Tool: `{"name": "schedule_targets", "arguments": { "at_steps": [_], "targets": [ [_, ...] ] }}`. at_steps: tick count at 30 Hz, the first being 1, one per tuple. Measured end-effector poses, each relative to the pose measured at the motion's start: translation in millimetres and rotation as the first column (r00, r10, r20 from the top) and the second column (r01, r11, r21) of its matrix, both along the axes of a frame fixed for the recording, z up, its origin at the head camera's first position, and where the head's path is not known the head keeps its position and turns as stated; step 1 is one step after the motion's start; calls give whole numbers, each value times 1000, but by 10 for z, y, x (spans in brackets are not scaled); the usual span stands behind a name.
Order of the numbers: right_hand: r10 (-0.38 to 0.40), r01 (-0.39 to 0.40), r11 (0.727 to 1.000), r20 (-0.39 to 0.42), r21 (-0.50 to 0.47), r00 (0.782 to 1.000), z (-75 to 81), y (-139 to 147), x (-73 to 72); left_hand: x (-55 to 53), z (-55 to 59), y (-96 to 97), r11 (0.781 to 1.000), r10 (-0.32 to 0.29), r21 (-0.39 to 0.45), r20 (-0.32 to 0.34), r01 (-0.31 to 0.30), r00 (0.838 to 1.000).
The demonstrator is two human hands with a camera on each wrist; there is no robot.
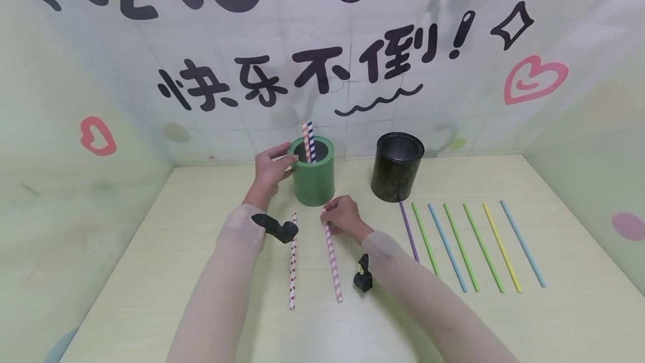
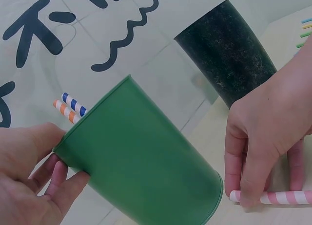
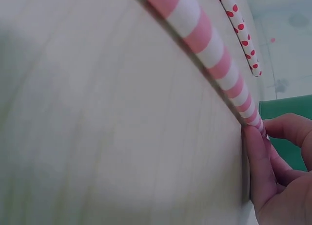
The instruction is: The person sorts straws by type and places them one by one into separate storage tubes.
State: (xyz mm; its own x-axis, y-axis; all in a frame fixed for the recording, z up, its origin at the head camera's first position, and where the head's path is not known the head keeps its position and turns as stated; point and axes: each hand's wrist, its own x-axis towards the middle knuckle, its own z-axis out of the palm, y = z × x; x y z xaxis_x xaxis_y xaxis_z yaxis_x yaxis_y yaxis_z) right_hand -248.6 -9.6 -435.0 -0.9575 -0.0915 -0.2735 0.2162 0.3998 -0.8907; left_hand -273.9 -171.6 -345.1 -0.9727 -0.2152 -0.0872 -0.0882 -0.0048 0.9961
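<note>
The left hand grips the rim of a green can from its left side. Inside that can stand an orange-striped straw and a blue-striped straw, leaning together. In front of it the right hand pinches the far end of a pink-and-white striped paper straw. Seen from the right wrist, thumb and fingers meet on the tip of this pink straw, which lies along the tabletop. A white straw with red dots rests to its left, untouched.
A black can stands at the back, right of the green one. Several thin straws lie in a row on the right, among them a purple straw, a yellow straw and a blue straw. Behind the table hangs a printed cloth.
</note>
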Motion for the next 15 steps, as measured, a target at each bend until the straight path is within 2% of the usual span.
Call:
{"name": "schedule_targets", "arguments": {
  "at_steps": [8,15],
  "targets": [
    [-3,5,999,48,-45,999,48,24,-27,0,15,-2,1000,2,2,13,-2,1000],
    [-46,57,989,84,-136,995,89,79,-85,18,25,2,1000,3,-7,12,-3,1000]
  ]
}}
